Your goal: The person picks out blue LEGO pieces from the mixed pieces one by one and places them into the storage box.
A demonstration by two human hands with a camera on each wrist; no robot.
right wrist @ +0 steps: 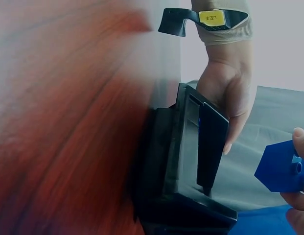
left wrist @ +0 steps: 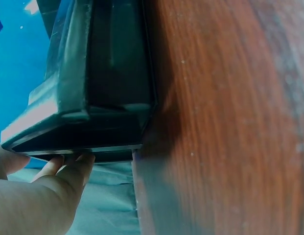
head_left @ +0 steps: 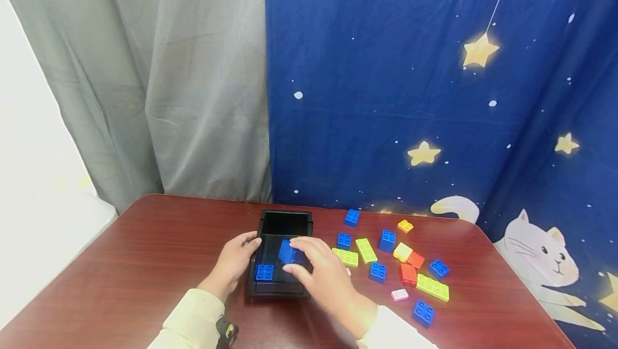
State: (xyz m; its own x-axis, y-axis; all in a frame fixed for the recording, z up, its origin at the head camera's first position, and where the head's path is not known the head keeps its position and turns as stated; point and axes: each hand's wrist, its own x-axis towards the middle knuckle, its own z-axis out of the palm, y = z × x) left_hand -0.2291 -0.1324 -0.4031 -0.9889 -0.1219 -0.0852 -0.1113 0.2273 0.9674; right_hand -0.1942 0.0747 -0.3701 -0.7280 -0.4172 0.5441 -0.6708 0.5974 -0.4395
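A black plastic box (head_left: pixel 277 289) stands at the table's front, with a back section and a front section. My left hand (head_left: pixel 230 264) grips its left side, thumb near the rim; in the left wrist view the fingertips (left wrist: pixel 83 164) meet the box wall. Above the front section, my right hand (head_left: pixel 330 279) pinches a blue toy brick (head_left: pixel 286 251) between thumb and fingers. The right wrist view shows this brick (right wrist: pixel 278 169) tilted, studs toward the palm, apart from the box. Another blue brick (head_left: pixel 264 272) lies studs up in the box's front left corner.
Right of the box lie several loose bricks: blue (head_left: pixel 424 312), lime green (head_left: pixel 432 287), red (head_left: pixel 408 274), yellow (head_left: pixel 405 225) and pink (head_left: pixel 399 295). Grey (head_left: pixel 207 81) and starry blue curtains (head_left: pixel 367 81) hang behind the table (head_left: pixel 159 263).
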